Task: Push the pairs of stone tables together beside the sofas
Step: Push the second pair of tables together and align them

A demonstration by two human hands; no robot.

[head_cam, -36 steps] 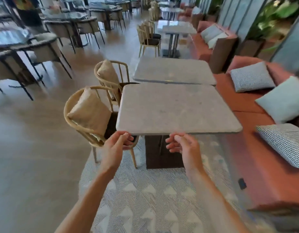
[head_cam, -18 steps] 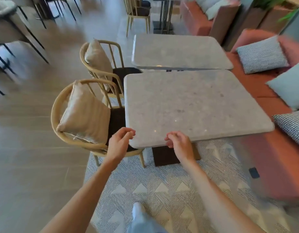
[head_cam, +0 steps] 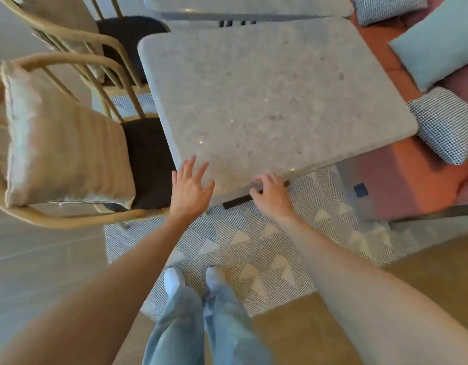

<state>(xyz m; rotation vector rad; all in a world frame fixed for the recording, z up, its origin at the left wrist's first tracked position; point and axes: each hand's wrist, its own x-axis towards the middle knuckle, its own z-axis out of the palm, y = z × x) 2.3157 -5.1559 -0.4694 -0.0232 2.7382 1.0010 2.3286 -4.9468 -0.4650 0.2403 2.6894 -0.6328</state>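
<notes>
Pale wood-look floor (head_cam: 30, 272) fills the left of the room, and on it stand two rattan chairs, the near chair (head_cam: 43, 214) holding a beige cushion (head_cam: 61, 154) upright against its back over a dark seat pad, the far chair (head_cam: 69, 30) just behind it with a cushion of the same kind. Both chairs sit tucked close to the left edge of the near table (head_cam: 267, 101), a grey speckled stone slab with rounded corners and small bright glints on its top. The left hand (head_cam: 189, 191) lies over the table's near left corner with fingers spread and straight, clasping nothing. The right hand (head_cam: 273, 194) is at the near edge, fingers curled over the rim of the slab, gripping it; a dark strip of the table's base shows just below. Beyond, the far table (head_cam: 248, 6) lies close to the near one, a narrow gap showing between their edges. A rug (head_cam: 254, 246) with fine stripes and pale triangles lies under the table and the person's two feet in light shoes and blue jeans. To the right runs the terracotta sofa (head_cam: 412, 185), just beside the table's right edge, with a pale blue cushion (head_cam: 433, 46) between two checked cushions, one at the far end (head_cam: 380, 6) and one nearer (head_cam: 446, 125). Blur softens most of the edges.
</notes>
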